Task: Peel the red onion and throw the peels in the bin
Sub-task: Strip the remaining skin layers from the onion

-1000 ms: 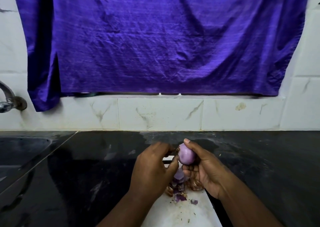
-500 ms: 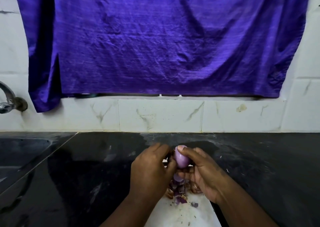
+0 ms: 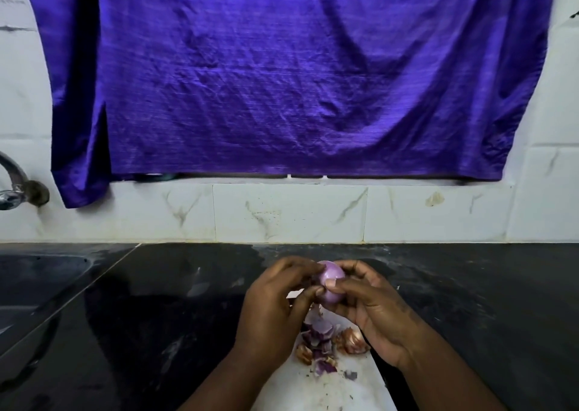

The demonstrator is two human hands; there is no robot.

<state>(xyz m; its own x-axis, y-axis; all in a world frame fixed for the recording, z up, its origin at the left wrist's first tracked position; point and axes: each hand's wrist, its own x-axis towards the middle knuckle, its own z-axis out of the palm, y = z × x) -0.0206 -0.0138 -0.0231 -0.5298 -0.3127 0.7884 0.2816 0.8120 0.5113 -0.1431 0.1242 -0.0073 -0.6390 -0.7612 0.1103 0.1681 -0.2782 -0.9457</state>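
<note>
Round purple-red onion gripped by curled fingers of both left hand and right hand, above peel scraps on white board

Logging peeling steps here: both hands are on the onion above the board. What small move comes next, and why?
Probably the left hand strips any last skin while the right hand grips the red onion: it looks nearly bare, and peels already lie on the white board below.
</note>
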